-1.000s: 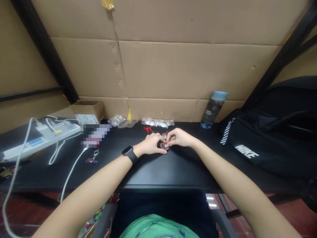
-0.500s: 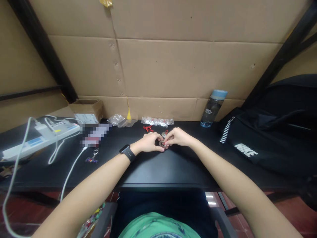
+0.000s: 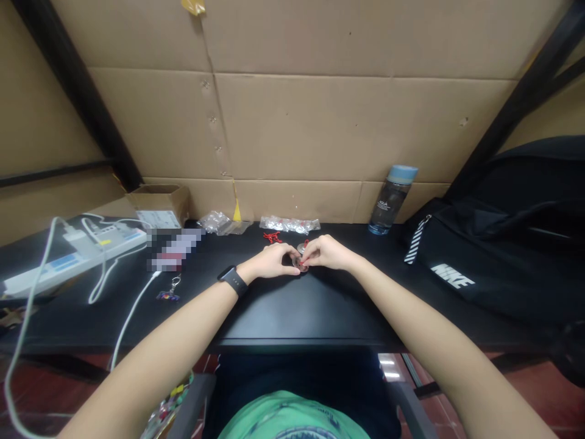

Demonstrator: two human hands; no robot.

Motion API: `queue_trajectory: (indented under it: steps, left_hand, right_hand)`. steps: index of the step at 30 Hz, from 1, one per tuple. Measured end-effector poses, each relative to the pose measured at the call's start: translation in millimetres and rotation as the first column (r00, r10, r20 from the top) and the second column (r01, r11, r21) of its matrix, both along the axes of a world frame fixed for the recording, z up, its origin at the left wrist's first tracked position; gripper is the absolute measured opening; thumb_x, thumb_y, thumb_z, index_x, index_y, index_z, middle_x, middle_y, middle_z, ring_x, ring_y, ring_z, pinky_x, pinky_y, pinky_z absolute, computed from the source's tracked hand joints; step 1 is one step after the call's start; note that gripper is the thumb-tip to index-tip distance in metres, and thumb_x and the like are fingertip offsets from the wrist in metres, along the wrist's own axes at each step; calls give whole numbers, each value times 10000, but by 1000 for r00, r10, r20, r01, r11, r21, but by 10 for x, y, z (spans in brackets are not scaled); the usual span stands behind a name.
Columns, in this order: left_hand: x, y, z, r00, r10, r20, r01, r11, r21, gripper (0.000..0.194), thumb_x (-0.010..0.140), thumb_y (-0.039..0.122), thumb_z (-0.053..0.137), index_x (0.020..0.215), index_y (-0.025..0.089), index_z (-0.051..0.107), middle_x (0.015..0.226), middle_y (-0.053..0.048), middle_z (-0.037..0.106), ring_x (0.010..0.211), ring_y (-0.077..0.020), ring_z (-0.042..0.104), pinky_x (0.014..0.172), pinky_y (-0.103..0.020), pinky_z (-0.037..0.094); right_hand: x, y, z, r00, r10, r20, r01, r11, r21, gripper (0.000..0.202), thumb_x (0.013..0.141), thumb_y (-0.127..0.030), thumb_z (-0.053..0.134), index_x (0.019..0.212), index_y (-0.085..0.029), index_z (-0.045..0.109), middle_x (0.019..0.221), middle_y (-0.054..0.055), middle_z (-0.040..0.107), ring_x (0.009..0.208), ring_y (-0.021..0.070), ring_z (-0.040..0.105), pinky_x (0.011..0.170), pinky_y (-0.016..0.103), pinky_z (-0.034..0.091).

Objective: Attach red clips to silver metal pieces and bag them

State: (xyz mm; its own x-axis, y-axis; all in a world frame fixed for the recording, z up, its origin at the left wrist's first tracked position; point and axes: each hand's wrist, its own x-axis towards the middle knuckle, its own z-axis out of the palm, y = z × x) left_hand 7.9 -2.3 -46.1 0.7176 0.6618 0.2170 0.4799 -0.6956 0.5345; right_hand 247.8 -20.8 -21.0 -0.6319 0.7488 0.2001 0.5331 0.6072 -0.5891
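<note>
My left hand [image 3: 274, 261], with a dark watch on its wrist, curls its thumb and fingers around the edge of a small round metal disc [image 3: 299, 266] on the black desk. Over that disc, my right hand [image 3: 328, 251] pinches a bit of red cord [image 3: 302, 263]; its fingers partly hide the disc. Just behind them lies a second round metal piece [image 3: 301, 247] with a red loop. A small heap of red cords [image 3: 272, 237] rests beyond my left hand.
Clear plastic packets [image 3: 290, 225] and a crumpled plastic bag [image 3: 219, 222] lie along the cardboard wall. At right stand a water bottle [image 3: 388, 204] and a black bag [image 3: 493, 244]. A power strip [image 3: 68, 263] with white cables, a cardboard box [image 3: 159, 201] and a keychain [image 3: 169, 294] are at left.
Both hands stay close together over the disc. My right fingers have shifted slightly at the red cord, and the view has moved a little.
</note>
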Motion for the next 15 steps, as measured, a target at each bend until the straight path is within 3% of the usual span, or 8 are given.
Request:
queue_trajectory:
  steps: [5, 11, 15]
  left_hand:
    - [-34, 20, 0, 999, -13, 45, 16, 998, -57, 446, 777, 423, 828, 1153, 213, 712, 1123, -50, 755, 1023, -227, 700, 924, -300, 500]
    - [-37, 33, -5, 996, -50, 77, 55, 996, -72, 436, 792, 392, 823, 1172, 213, 706, 1143, -33, 757, 1044, -208, 704, 952, -284, 494]
    - [-45, 36, -9, 996, -49, 80, 54, 996, -67, 455, 797, 416, 817, 1189, 213, 706, 1155, -41, 756, 1053, -215, 704, 961, -290, 497]
  right_hand:
    - [-56, -14, -8, 1000, -5, -18, 4, 999, -34, 175, 819, -370, 806, 911, -222, 832, 814, 18, 802, 817, 200, 773, 776, 241, 545]
    - [-63, 20, -23, 995, -5, 102, -7, 993, 118, 68, 827, -266, 802, 878, -253, 843, 824, 8, 803, 773, 173, 749, 746, 227, 496]
    - [-76, 16, -15, 989, -22, 144, 2, 991, 135, 104, 818, -250, 808, 916, -237, 842, 799, 13, 792, 709, 156, 717, 679, 222, 466]
